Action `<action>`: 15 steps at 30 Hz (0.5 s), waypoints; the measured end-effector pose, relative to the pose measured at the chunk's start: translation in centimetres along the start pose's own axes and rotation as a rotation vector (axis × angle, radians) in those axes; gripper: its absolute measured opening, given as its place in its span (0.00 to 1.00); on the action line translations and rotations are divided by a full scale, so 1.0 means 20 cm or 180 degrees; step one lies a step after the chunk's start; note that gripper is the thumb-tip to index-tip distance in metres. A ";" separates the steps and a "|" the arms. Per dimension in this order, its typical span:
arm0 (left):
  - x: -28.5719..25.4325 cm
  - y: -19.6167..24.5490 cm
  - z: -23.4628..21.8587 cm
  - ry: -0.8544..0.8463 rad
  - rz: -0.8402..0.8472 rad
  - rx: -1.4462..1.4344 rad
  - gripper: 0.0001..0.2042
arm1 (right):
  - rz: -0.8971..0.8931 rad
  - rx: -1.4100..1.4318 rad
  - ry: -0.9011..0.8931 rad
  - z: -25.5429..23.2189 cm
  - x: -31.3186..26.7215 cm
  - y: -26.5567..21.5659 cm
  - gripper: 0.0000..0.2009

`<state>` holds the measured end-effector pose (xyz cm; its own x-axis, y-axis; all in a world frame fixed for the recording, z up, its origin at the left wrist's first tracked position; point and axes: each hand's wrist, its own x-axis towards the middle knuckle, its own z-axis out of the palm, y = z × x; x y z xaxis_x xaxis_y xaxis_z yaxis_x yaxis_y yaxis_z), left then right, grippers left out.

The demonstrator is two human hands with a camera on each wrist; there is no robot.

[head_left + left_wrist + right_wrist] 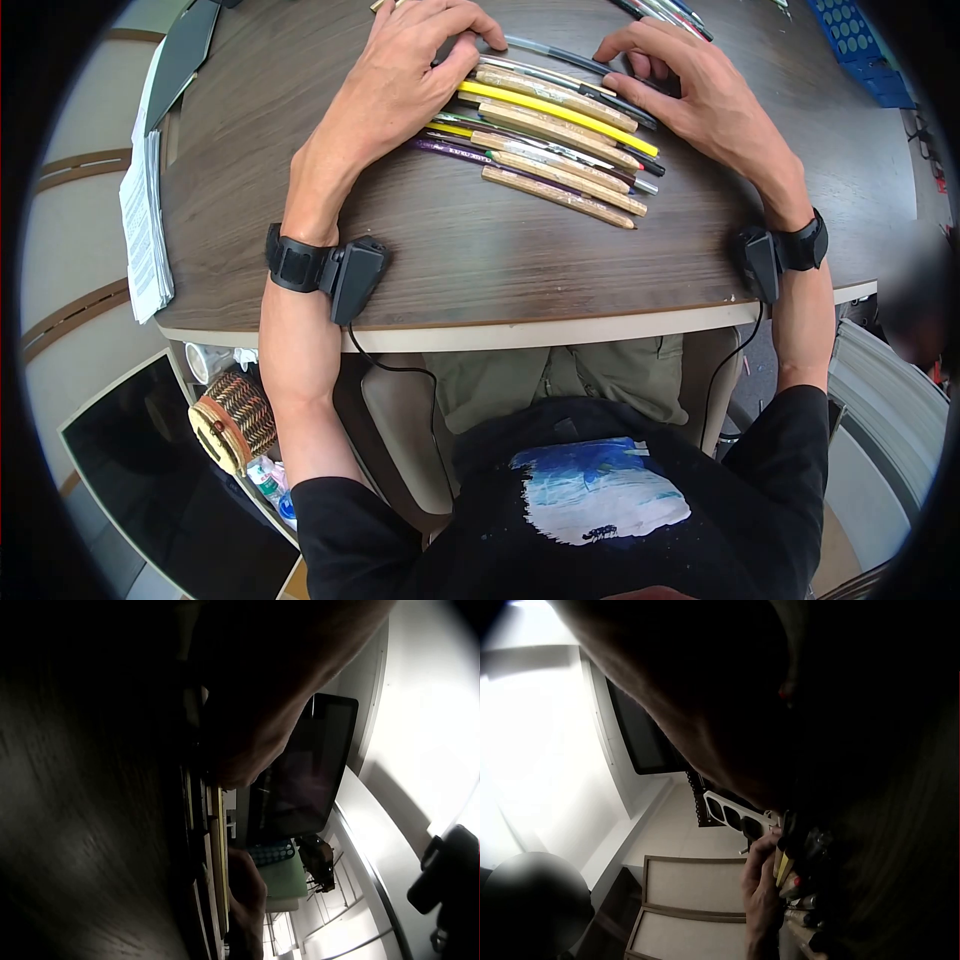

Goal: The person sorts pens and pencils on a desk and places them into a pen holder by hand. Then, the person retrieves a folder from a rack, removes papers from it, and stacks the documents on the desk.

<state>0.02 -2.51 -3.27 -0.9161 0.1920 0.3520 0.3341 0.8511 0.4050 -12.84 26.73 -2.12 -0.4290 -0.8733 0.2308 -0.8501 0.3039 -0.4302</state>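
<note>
A row of pens and wooden pencils lies side by side across the desk in the head view. At its far side is a slim pen (555,52) with a clear left part and a darker right part. My left hand (410,75) has its bent index finger and thumb at the pen's left end. Bent likewise, the index finger and thumb of my right hand (690,95) pinch its right end. Nearer me lie a bright yellow pencil (560,115), several bare wood pencils (560,197) and a purple pencil (445,150). Both wrist views are dark.
More pens (675,15) lie at the far edge, with a blue holed rack (860,50) to their right. Papers (147,220) stack along the left desk edge. Below left stand a woven drum-like object (235,420) and a dark screen (150,480).
</note>
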 end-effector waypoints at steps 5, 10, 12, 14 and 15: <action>0.03 0.13 -0.05 -0.0045 -0.0238 -0.0124 0.07 | -0.0181 0.0068 -0.0057 -0.03 0.01 0.00 0.10; 0.01 0.08 -0.01 0.0011 -0.0124 -0.0194 0.08 | 0.0432 0.0248 -0.0394 -0.11 0.04 -0.13 0.11; 0.01 0.14 -0.05 -0.0075 -0.0245 -0.0142 0.08 | 0.0294 0.0257 -0.0348 -0.09 0.03 -0.12 0.11; 0.02 0.13 -0.05 -0.0071 -0.0240 -0.0155 0.07 | 0.0283 0.0227 -0.0276 -0.10 0.02 -0.13 0.10; 0.02 0.13 -0.04 -0.0077 -0.0232 -0.0132 0.07 | 0.0287 0.0233 -0.0284 -0.10 0.03 -0.14 0.10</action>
<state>0.69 -0.72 -1.38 -0.9432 0.1426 0.3001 0.2749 0.8423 0.4637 -11.31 26.13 0.92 -0.4709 -0.8751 0.1111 -0.7834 0.3569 -0.5089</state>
